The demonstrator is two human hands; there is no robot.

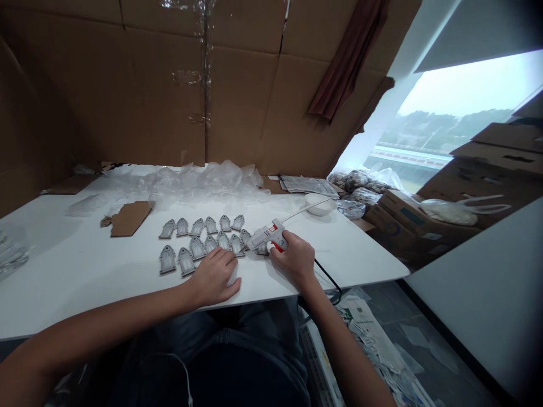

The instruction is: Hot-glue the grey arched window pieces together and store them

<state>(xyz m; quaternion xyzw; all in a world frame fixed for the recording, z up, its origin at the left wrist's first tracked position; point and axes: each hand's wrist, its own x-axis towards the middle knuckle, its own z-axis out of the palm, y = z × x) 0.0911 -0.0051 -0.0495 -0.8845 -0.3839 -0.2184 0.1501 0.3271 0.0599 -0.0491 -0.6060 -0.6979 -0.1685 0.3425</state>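
Note:
My right hand [297, 259] is wrapped round a white and red hot glue gun [267, 234]. A long pale glue stick [303, 210] sticks out of its back, and its nozzle points left and down at the grey, arch-topped door-shaped pieces [167, 260]. These pieces lie in two rough rows on the white table. My left hand [217, 277] rests on the tabletop by the front row, fingers bent forward and thumb apart. Its fingertips lie close to the pieces; whether they touch one is hard to see.
A torn cardboard piece [132, 219] and crumpled clear plastic [203, 183] lie behind the rows. Back right stands a white bowl [320, 206] near folded paper [307, 185]. The gun's black cord [328, 274] drops over the front edge. Cardboard [237, 96] walls the back.

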